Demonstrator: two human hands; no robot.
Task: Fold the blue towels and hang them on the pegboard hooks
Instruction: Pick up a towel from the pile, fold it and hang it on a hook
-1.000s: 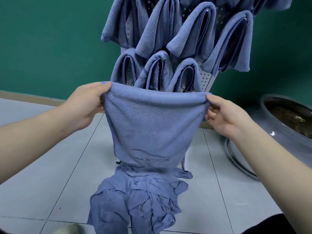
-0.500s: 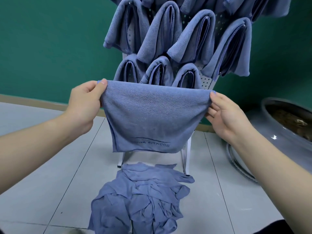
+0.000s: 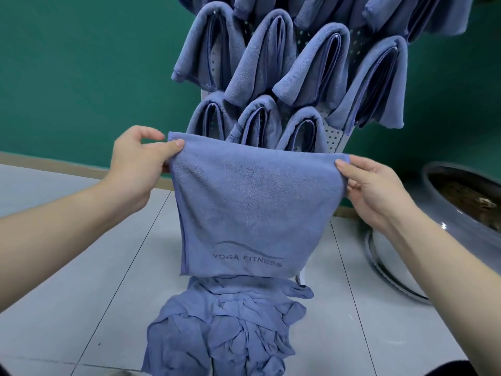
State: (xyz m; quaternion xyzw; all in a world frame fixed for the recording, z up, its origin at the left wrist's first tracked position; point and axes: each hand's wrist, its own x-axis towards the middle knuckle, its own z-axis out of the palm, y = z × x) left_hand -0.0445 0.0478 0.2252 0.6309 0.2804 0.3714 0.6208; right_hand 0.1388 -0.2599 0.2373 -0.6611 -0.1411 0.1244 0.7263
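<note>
A blue towel (image 3: 252, 207) printed "YOGA FITNESS" hangs folded in front of me, held up by its top edge. My left hand (image 3: 138, 164) pinches the top left corner between thumb and fingers. My right hand (image 3: 371, 188) pinches the top right corner. Behind it stands the white pegboard (image 3: 334, 137), with several folded blue towels (image 3: 311, 63) draped over its hooks in rows. A crumpled pile of blue towels (image 3: 225, 329) lies on the floor below the held towel.
A large grey glazed pot (image 3: 447, 213) sits on the floor at the right, close to my right forearm. The floor is pale grey tile (image 3: 81, 280). A green wall (image 3: 81, 63) stands behind the pegboard.
The held towel has sunk slightly, so its lower edge again hangs just over the pile. My left fingers have shifted their grip on the corner.
</note>
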